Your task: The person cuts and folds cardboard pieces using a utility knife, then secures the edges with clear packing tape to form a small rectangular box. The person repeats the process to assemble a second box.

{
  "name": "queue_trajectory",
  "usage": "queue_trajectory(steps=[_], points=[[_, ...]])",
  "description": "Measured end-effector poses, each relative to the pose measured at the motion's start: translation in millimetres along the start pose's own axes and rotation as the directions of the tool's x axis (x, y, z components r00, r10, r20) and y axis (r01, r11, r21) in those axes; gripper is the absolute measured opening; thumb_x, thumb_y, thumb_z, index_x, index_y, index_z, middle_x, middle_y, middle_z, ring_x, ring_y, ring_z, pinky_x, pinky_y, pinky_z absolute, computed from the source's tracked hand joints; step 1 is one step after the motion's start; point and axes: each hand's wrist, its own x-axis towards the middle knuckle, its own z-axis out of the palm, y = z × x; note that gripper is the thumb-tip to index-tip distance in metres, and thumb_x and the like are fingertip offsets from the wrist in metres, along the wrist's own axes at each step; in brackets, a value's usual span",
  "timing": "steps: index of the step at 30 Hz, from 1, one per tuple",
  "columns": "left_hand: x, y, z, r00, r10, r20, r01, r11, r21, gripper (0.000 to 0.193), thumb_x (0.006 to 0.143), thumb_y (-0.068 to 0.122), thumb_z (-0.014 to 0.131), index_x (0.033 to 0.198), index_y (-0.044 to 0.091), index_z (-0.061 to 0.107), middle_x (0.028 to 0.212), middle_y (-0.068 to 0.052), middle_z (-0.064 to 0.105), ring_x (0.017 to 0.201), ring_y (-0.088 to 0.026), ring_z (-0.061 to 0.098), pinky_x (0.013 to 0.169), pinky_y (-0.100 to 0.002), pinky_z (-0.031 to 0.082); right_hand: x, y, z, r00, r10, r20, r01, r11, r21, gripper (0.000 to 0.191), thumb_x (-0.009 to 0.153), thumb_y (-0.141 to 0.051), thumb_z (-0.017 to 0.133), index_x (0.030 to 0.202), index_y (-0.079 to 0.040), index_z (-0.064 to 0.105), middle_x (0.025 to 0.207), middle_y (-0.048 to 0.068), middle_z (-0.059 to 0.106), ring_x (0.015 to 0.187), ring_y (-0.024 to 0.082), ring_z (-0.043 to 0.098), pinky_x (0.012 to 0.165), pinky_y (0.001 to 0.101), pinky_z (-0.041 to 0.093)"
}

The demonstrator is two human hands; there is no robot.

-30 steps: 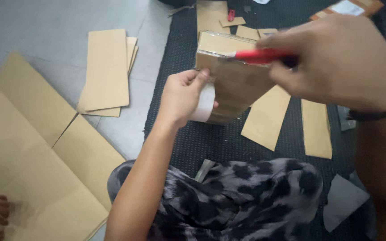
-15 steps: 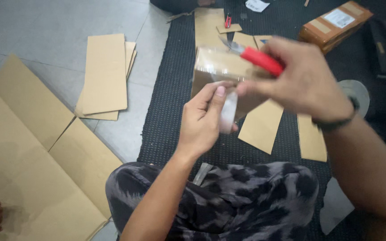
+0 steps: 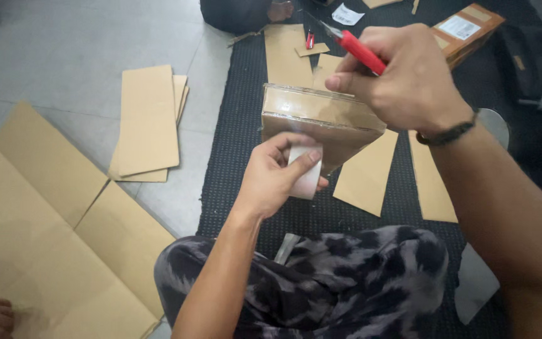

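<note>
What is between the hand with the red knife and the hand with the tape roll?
In the head view, the cardboard box lies between the right hand and left hand.

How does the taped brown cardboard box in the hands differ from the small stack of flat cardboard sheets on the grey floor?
The taped brown cardboard box is folded into a closed, three-dimensional shape; the stack of flat cardboard sheets is unfolded. The box is glossy with clear tape, the sheets bare and matte. The box is over the black mat, at both hands, left hand with a tape roll, right hand with a red cutter; the sheets lie untouched. Both are tan cardboard.
</note>
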Motion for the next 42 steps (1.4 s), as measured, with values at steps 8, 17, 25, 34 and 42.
queue_trajectory(steps=[8,17,25,34,42], points=[[2,10,-1,0.999,-0.041,-0.034,0.039,0.997,-0.065,0.038,0.090,0.004,0.071,0.124,-0.007,0.058,0.087,-0.016,0.073,0.067,-0.023,0.074,0.058,-0.033,0.062,26,33,22,0.962,0.237,0.137,-0.255,0.958,0.134,0.031,0.093,-0.037,0.079,0.090,-0.006,0.079,0.074,0.005,0.070,0.068,0.011,0.061,0.063,0.0295,0.047],[15,-6,2,0.994,0.089,-0.056,-0.093,0.994,-0.064,0.035,0.092,0.002,0.072,0.123,-0.008,0.060,0.093,-0.015,0.074,0.079,-0.019,0.074,0.073,-0.031,0.062,44,49,44,0.885,0.402,0.234,-0.422,0.906,0.040,0.026,0.087,-0.034,0.076,0.100,-0.011,0.078,0.088,0.011,0.075,0.077,0.019,0.069,0.073,0.0347,0.053],[42,-22,-1,0.982,0.159,-0.105,-0.163,0.986,-0.035,0.029,0.095,0.006,0.070,0.122,-0.004,0.064,0.095,-0.008,0.073,0.076,-0.014,0.070,0.068,-0.029,0.057,6,22,40,0.993,-0.072,-0.097,0.043,0.961,-0.273,0.037,0.088,-0.045,0.078,0.102,-0.011,0.080,0.094,0.009,0.065,0.082,0.031,0.070,0.072,0.0420,0.056],[51,-21,-4,0.974,0.194,-0.120,-0.196,0.981,-0.006,0.030,0.097,0.010,0.070,0.123,-0.002,0.066,0.102,-0.007,0.073,0.088,-0.010,0.067,0.076,-0.025,0.056,8,17,40,0.976,-0.176,-0.128,0.128,0.940,-0.316,0.061,0.079,-0.062,0.084,0.102,-0.006,0.079,0.107,0.012,0.069,0.082,0.028,0.071,0.069,0.0392,0.056],[53,-27,-7,0.974,0.198,-0.107,-0.203,0.979,-0.032,0.031,0.098,0.012,0.071,0.124,-0.002,0.065,0.104,-0.006,0.071,0.089,-0.010,0.066,0.076,-0.026,0.055,4,25,45,0.987,-0.147,-0.060,0.112,0.914,-0.391,0.060,0.088,-0.065,0.082,0.104,-0.007,0.079,0.090,0.010,0.071,0.083,0.028,0.069,0.070,0.0388,0.054]])
